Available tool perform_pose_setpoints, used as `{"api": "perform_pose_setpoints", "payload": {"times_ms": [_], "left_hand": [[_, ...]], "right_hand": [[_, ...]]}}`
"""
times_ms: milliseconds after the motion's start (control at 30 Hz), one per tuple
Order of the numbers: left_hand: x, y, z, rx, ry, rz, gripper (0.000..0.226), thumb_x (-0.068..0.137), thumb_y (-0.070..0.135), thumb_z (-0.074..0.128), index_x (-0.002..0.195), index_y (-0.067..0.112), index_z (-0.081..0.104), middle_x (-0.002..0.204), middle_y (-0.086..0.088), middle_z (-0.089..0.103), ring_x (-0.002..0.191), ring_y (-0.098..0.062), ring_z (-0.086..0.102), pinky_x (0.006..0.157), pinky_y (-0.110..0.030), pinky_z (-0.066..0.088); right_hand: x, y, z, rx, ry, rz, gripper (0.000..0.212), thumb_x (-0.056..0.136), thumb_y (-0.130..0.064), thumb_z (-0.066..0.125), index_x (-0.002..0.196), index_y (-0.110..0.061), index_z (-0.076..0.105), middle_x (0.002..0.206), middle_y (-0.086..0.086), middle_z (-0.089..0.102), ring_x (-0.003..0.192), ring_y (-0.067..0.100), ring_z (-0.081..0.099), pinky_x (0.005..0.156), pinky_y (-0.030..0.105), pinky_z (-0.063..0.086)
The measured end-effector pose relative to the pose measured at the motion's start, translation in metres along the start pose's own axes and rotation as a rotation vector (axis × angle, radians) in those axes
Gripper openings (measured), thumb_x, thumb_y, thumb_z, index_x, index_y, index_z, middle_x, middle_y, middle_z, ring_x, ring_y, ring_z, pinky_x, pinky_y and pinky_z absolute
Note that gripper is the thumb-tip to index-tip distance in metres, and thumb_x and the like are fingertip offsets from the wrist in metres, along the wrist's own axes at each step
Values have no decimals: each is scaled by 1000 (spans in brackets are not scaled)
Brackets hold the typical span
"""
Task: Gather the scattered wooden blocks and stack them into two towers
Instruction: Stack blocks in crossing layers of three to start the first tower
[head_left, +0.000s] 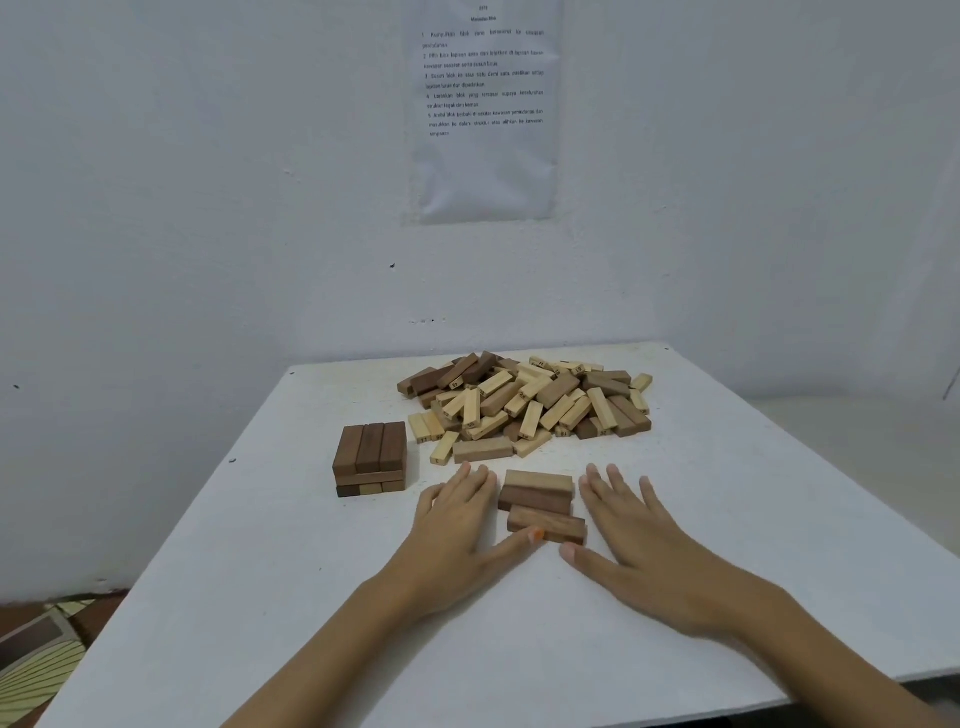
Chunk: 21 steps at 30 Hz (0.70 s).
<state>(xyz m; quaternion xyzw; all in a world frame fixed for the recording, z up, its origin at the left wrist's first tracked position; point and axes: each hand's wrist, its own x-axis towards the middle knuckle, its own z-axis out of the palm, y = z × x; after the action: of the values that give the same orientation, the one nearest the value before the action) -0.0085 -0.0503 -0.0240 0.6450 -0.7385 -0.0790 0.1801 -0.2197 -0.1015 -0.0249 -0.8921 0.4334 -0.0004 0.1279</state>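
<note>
White table (260, 597), white wall (208, 208) behind; L hand (457, 525), R hand (639, 540) grip apart, flanking blocks (540, 501)

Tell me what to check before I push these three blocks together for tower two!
1. The three blocks lie side by side between the hands: ok.
2. Their ends line up: not ok, the nearest block sits skewed to the right.
3. The left hand is open and flat beside them: ok.
4. The right hand is open and flat: ok.
5. The first tower stands apart: ok.
6. The pile has more blocks: ok.
</note>
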Motion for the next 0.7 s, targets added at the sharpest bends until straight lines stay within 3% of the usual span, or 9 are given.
{"api": "perform_pose_setpoints", "payload": {"times_ms": [167,400,600,700], "left_hand": [[2,1,7,84,-109,-9,74,97,58,20,152,16,-4,160,0,-9,144,-8,-17,118,-28,-8],[2,6,8,111,-119,-16,62,102,43,15,152,10,-1,160,-5,-7,146,-10,-13,117,-27,-3],[3,8,9,138,-131,-46,62,102,42,14,151,8,-1,160,-6,-7,147,-12,-9,117,-29,0],[4,9,10,179,-141,-56,61,103,41,13,151,6,-1,160,-8,-7,147,-14,-10,118,-31,1]], "right_hand": [[6,-5,6,-63,50,3,93,73,-68,-13,149,-15,-20,158,-2,-27,140,11,-34,118,39,-19],[12,-8,5,-93,59,17,100,67,-65,-21,150,-8,-16,160,3,-20,143,15,-29,118,42,-17],[16,-7,8,-149,81,26,135,40,-72,-50,152,-6,-10,162,5,-13,145,16,-25,118,43,-14],[15,-12,8,-179,88,48,132,44,-71,-49,151,-4,-10,162,8,-11,147,19,-20,119,42,-12]]}}
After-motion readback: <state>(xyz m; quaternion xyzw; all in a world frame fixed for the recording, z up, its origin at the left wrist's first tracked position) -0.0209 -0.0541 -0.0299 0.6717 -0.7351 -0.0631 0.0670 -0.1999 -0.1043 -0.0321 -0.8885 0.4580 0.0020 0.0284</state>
